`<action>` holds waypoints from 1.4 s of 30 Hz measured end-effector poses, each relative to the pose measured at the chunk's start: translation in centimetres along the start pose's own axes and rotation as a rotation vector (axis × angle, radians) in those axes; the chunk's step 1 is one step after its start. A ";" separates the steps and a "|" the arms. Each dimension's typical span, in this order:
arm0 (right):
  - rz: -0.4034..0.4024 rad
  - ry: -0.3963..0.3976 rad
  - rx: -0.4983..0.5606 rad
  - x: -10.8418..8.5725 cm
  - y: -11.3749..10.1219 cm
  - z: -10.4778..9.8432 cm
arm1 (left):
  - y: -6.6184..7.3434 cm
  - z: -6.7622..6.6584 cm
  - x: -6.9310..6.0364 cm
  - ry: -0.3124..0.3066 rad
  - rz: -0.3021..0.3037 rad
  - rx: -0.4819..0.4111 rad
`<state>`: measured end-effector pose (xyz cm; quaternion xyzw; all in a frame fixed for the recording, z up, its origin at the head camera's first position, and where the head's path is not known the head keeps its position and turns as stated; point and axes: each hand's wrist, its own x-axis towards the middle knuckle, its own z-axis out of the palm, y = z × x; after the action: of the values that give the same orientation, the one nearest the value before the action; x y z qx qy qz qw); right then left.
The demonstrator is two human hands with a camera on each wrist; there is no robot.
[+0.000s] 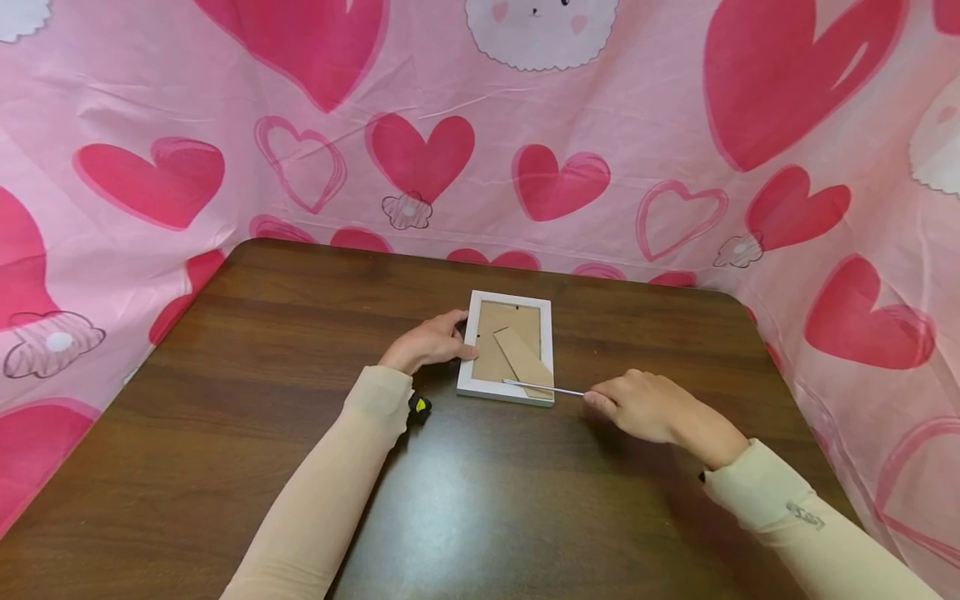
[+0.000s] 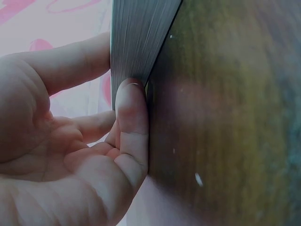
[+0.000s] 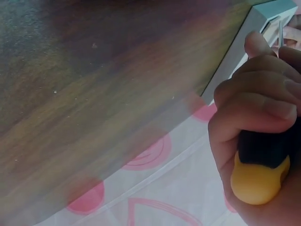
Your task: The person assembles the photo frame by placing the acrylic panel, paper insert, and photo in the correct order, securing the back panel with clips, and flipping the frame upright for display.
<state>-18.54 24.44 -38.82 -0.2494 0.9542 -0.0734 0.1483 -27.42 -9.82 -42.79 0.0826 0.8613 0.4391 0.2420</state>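
A white picture frame (image 1: pixel 506 388) lies face down on the table, its brown backing board (image 1: pixel 491 321) and slanted stand leg (image 1: pixel 525 357) showing. My left hand (image 1: pixel 429 343) holds the frame's left edge, the thumb over the rim. In the left wrist view, a fingertip (image 2: pixel 131 106) rests against the frame's side (image 2: pixel 136 40), low by the table. My right hand (image 1: pixel 637 404) grips a screwdriver by its black and yellow handle (image 3: pixel 256 181). The screwdriver's thin metal shaft (image 1: pixel 551 388) reaches across the lower end of the frame, over the stand leg. Whether its tip touches the backing is unclear.
The dark brown wooden table (image 1: pixel 262 467) spreads around the frame on every side. A pink cloth (image 1: pixel 495 108) with hearts hangs behind the table and along both sides. Small dark catches are visible at the backing's edges.
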 end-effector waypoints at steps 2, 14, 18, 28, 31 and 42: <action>0.008 -0.032 0.025 0.1 -0.1 -0.3 | 0.0 0.0 0.0 -0.001 0.000 0.001; 0.033 -0.232 0.207 1.0 -1.4 -3.0 | -0.1 -0.1 -0.1 0.002 0.022 0.001; 0.053 -0.285 0.205 1.3 -1.6 -3.8 | 0.0 0.0 0.0 -0.001 0.017 -0.002; 0.073 -0.382 0.232 1.8 -1.5 -4.8 | 0.0 -0.1 0.2 0.000 0.009 0.002; 0.122 -0.441 0.328 2.0 -1.4 -5.1 | 0.0 -0.1 0.1 0.000 0.013 0.000; 0.135 -0.485 0.440 2.0 -0.4 -5.0 | 0.0 0.0 0.0 -0.004 0.019 -0.011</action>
<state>-21.61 23.47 -34.53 -0.1577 0.8667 -0.2058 0.4261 -27.40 -9.82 -42.73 0.0903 0.8576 0.4459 0.2399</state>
